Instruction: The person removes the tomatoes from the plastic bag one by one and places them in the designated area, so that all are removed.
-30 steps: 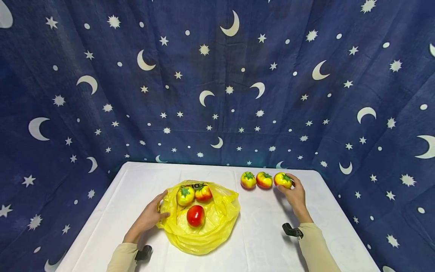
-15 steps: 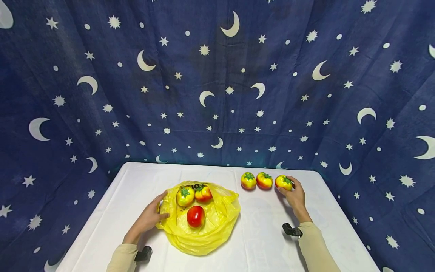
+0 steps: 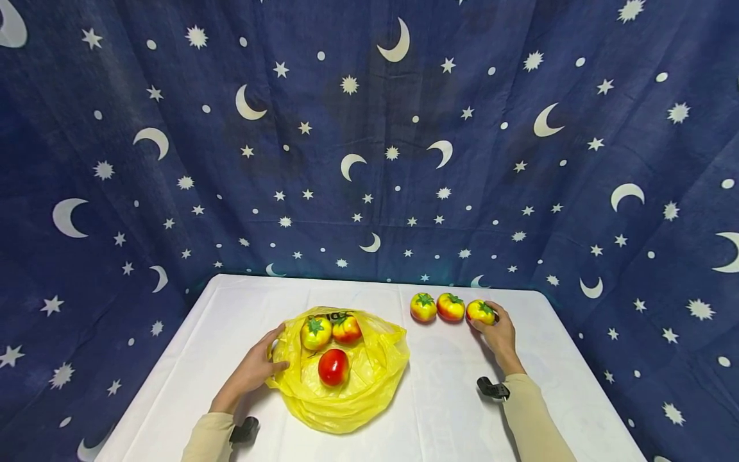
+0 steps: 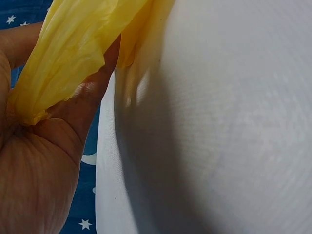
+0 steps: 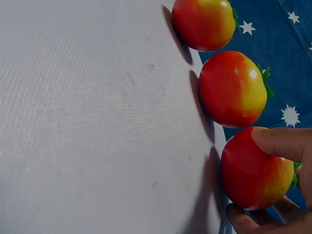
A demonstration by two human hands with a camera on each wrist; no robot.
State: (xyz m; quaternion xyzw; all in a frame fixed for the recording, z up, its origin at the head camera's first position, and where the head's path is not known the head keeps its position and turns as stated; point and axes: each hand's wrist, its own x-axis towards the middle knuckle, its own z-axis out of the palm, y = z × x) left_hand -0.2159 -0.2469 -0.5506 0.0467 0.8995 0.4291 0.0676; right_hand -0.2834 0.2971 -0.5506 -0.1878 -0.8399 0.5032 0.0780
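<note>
right hand (image 3: pixel 501 335) pinches end tomato (image 3: pixel 478 312), shifted slightly within the last second; grip appears set, lift unconfirmed; left hand (image 3: pixel 253 367) pinches bag (image 3: pixel 340 414) edge

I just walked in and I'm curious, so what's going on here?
A person's left hand holds the side of an open yellow plastic bag with three tomatoes in it. The right hand grips the rightmost tomato of a row of three near the far edge of the white table. I can't tell whether it's lifted; the other two tomatoes sit beside it.
</note>
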